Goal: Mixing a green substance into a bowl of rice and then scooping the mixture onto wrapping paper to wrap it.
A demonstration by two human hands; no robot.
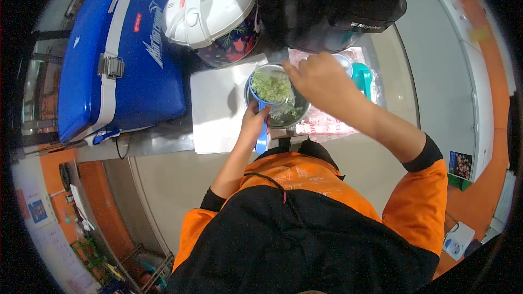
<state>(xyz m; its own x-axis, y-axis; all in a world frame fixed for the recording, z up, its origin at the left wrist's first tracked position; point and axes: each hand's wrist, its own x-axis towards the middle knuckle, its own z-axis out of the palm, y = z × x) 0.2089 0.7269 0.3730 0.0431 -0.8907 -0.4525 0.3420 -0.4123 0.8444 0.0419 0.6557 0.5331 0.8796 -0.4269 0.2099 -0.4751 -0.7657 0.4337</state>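
A blue-rimmed strainer (250, 83) holds a heap of pale green shreds (271, 85). My left hand (255, 122) is closed around its blue handle (261, 143), at the end near the bowl. Beneath the strainer is a round metal bowl (300, 120) with more green bits in watery liquid. My right hand (320, 75) is curled over the far right side of the strainer, fingers pointing at its rim. Whether those fingers pinch the rim or a utensil is hidden.
White paper sheets (216, 110) lie left of the bowl, on a metal table. A blue cooler box (130, 57), a lidded patterned container (229, 45) and a black appliance (318, 4) stand behind. At right are printed plastic (327, 124), a white cup (344, 63) and a green cup (361, 77).
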